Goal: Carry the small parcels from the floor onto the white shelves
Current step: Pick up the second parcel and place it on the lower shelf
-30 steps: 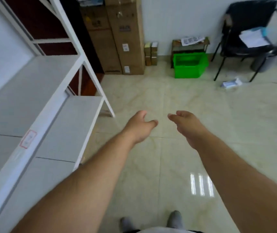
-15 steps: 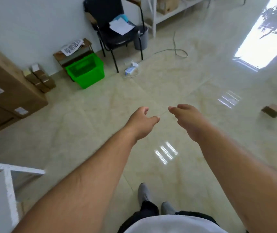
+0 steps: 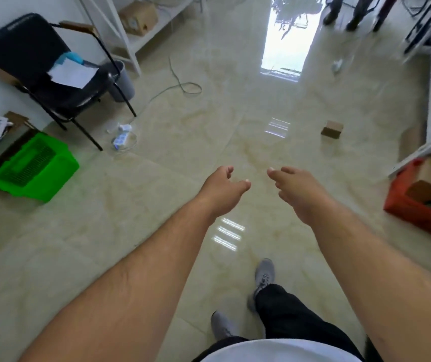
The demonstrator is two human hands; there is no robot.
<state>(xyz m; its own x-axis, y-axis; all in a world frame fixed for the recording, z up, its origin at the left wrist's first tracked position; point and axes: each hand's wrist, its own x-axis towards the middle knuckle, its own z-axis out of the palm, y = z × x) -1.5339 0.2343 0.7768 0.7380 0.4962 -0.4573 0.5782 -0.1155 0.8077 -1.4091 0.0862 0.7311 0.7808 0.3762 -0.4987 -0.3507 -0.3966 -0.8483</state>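
Observation:
A small brown cardboard parcel sits alone on the glossy tiled floor, ahead and to the right. My left hand and my right hand are stretched out in front of me at mid-frame, side by side, fingers loosely apart and holding nothing. Both hands are well short of the parcel. A white shelf unit with a cardboard box on it stands at the far left back.
A black chair with papers, a grey bin and a green crate line the left wall. A cable and a power strip lie on the floor. A red bin of boxes is at right. Legs of people stand far back.
My view has swung right, away from the white shelves beside me, across the room. The parcel on the floor has come closer to centre. My hands stay extended and empty.

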